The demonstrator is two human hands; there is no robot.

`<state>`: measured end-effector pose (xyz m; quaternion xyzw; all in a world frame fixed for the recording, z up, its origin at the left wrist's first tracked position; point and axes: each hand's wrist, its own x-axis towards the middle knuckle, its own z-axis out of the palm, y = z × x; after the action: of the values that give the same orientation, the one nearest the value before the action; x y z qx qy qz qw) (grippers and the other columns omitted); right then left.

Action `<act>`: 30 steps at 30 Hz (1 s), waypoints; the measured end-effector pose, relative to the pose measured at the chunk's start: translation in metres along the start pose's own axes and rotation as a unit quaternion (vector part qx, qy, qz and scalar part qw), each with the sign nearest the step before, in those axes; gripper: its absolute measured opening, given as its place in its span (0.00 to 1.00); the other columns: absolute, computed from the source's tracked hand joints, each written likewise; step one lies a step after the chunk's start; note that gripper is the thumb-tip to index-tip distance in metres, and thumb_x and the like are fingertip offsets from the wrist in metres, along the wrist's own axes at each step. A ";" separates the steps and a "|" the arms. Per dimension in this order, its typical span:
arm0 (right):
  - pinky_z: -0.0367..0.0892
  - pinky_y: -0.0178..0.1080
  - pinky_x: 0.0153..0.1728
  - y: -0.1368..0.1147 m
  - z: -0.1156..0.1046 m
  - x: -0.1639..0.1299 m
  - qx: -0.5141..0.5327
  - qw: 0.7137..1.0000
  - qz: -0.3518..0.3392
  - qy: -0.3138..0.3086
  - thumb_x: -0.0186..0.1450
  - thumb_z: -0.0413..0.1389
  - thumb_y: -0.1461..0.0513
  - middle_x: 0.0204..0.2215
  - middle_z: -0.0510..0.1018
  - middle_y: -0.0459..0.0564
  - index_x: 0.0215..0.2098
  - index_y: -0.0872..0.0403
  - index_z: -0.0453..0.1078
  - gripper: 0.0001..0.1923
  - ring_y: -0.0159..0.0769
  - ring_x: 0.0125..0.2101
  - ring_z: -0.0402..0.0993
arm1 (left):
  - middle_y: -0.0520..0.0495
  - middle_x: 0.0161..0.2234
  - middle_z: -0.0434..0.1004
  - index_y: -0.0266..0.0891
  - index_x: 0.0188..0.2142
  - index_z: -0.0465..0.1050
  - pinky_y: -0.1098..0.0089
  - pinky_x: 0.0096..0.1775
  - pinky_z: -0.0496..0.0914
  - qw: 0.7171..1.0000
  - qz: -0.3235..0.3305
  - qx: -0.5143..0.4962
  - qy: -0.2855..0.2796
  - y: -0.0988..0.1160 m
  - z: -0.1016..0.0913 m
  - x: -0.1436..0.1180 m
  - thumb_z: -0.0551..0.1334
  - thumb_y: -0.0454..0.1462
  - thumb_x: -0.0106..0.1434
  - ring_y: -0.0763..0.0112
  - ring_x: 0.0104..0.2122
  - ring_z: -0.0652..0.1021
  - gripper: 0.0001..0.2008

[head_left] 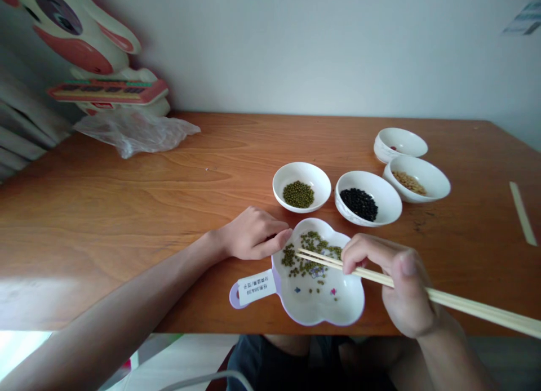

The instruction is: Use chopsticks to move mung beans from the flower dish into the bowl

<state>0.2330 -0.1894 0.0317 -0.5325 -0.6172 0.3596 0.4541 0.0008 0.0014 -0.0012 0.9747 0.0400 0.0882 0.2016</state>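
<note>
Flower-shaped white dish, lying at the near edge of the tabletop, is holding scattered mung beans. Left hand is resting loosely curled, fingertips touching the dish's left rim; right hand is gripping wooden chopsticks, tips lying over the beans. Bowl of mung beans and bowl of black beans are standing just behind the dish.

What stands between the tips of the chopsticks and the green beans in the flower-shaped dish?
Nothing visible does. The right hand holds the chopsticks, whose tips reach right among the green beans in the flower-shaped dish. The left hand only touches the dish's far left rim, beside the beans, not across the chopsticks' path.
</note>
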 end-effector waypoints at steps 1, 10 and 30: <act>0.60 0.43 0.33 0.000 -0.001 -0.001 0.002 1.000 -0.001 -0.005 0.71 0.32 0.39 0.28 0.74 0.49 0.31 0.49 0.72 0.36 0.40 0.30 0.69 | 0.50 0.24 0.71 0.39 0.29 0.64 0.70 0.29 0.60 1.000 -0.001 -0.001 0.000 0.000 0.000 0.000 0.47 0.40 0.76 0.73 0.24 0.70 0.19; 0.60 0.44 0.33 0.003 -0.003 -0.002 -0.008 1.000 0.002 -0.028 0.71 0.31 0.38 0.27 0.74 0.51 0.30 0.50 0.72 0.37 0.41 0.29 0.69 | 0.51 0.24 0.70 0.39 0.29 0.64 0.70 0.29 0.61 1.000 0.002 -0.009 0.003 0.001 -0.001 0.001 0.47 0.40 0.75 0.73 0.24 0.69 0.19; 0.59 0.43 0.31 -0.001 -0.002 -0.002 -0.022 0.998 -0.042 -0.031 0.70 0.32 0.37 0.25 0.73 0.50 0.28 0.51 0.70 0.37 0.39 0.27 0.69 | 0.51 0.23 0.70 0.39 0.28 0.64 0.70 0.28 0.59 1.000 0.009 -0.010 0.019 0.001 -0.001 0.001 0.47 0.40 0.75 0.74 0.23 0.69 0.19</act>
<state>0.2344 -0.1916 0.0325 -0.5045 -0.6604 0.3427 0.4380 0.0019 0.0007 0.0002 0.9711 0.0343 0.1086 0.2098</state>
